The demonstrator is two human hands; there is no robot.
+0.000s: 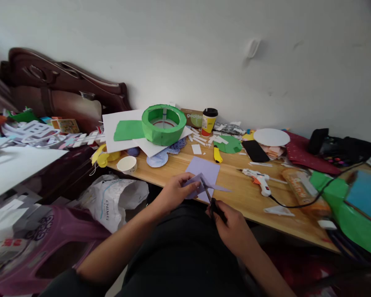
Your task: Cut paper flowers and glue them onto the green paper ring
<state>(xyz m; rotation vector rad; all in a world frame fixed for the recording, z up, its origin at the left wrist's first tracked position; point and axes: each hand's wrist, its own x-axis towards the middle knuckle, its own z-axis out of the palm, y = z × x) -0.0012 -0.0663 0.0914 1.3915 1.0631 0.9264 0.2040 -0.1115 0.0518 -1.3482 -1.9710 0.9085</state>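
Note:
My left hand [175, 190] pinches a small piece of lilac paper [195, 185] just over the near edge of the wooden table [235, 194]. My right hand [230, 225] grips black-handled scissors [210, 197], whose blades reach up into that paper piece. A larger lilac sheet [204, 168] lies flat on the table right behind the held piece. Both hands hover above my lap, close together.
On the table: a green paper ring [163, 123], white sheets, a paper cup [209, 121], a yellow utility knife [217, 155], a black phone [255, 151], a glue gun [259, 180] with its cable, a tape roll [127, 164]. A white plastic bag [111, 200] sits at left.

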